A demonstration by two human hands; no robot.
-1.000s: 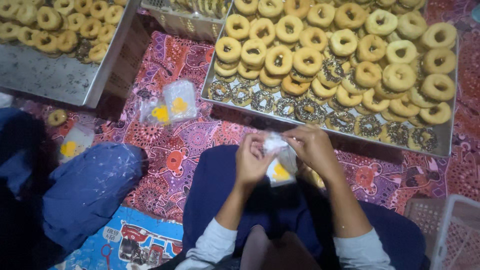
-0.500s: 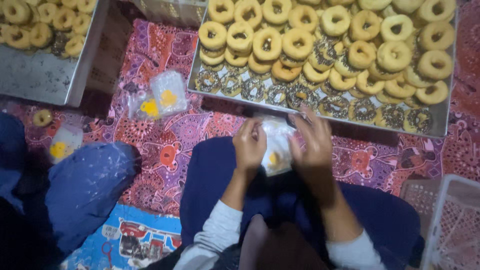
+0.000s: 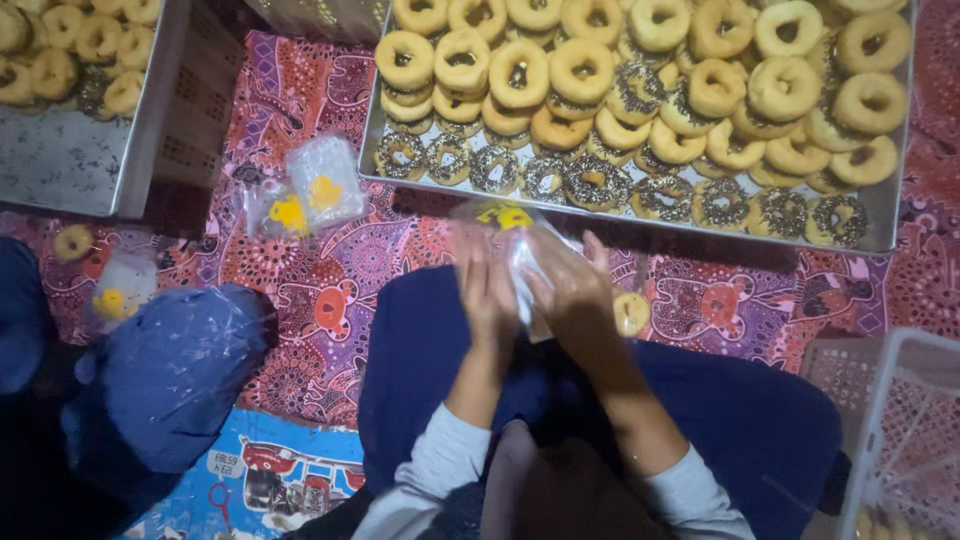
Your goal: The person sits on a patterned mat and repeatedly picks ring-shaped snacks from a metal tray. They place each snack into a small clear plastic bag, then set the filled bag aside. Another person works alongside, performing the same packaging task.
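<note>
Beyond the knees, on the patterned cloth [image 3: 330, 290], sits a metal tray [image 3: 895, 225] heaped with doughnuts [image 3: 520, 72], plain and sprinkled. Over the lap, the left hand [image 3: 487, 290] and right hand [image 3: 578, 290] both pinch a clear plastic bag [image 3: 515, 245] between them. Judging by the blur, steadier fingers at its mouth would open it cleanly without tearing.

A: Where's the big tray [image 3: 890, 225]?
B: On the mat [image 3: 330, 290], at its far edge, right of the middle, with doughnuts [image 3: 520, 72] heaped in it.
A: And the other tray [image 3: 60, 170]?
B: Far left corner. Two packets [image 3: 305, 195] lie on the mat between the trays.
A: The hands?
B: Left hand [image 3: 487, 290] and right hand [image 3: 570, 290] meet on a bag [image 3: 520, 250] just before the big tray. A basket [image 3: 900, 430] stands at the near right.
</note>
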